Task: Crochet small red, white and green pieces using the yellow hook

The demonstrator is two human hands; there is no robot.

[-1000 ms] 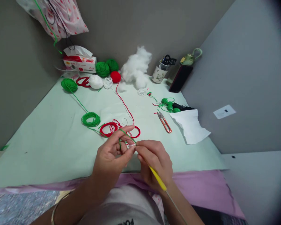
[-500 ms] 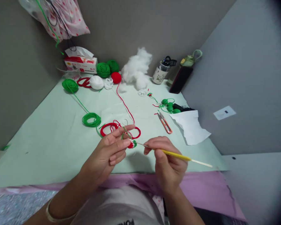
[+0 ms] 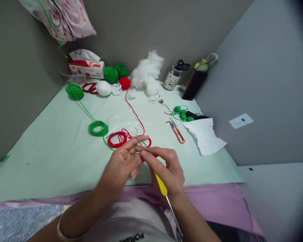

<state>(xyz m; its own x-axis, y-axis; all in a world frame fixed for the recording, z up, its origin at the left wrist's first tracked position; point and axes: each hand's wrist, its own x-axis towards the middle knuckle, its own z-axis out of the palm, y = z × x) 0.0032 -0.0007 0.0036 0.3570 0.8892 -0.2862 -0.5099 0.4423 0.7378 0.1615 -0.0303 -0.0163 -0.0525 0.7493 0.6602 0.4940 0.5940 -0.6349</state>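
Observation:
My left hand (image 3: 120, 164) is closed at the fingertips around a small crochet piece, which the fingers now hide. Green yarn (image 3: 134, 151) runs over its raised index finger. In my right hand (image 3: 170, 168) is a crochet hook (image 3: 161, 184) with a yellow handle, its metal tail slanting down toward my shirt. The fingertips of both hands meet, and the hook's tip is hard to make out among them. Just behind the hands lie a coil of red yarn (image 3: 109, 139) and a coil of green yarn (image 3: 89, 129).
Along the back stand a tissue box (image 3: 87, 70), yarn balls (image 3: 111, 74), white stuffing (image 3: 147, 72), a pen cup (image 3: 172, 79) and a bottle (image 3: 202, 64) with a phone (image 3: 195, 85). To the right lie thread snips (image 3: 177, 132), green crocheted balls (image 3: 183, 115) and white paper (image 3: 204, 137).
My right hand has moved left to meet the left fingertips. The hook has swung from pointing rightward to pointing down toward me. The red, white and green crochet piece is now covered.

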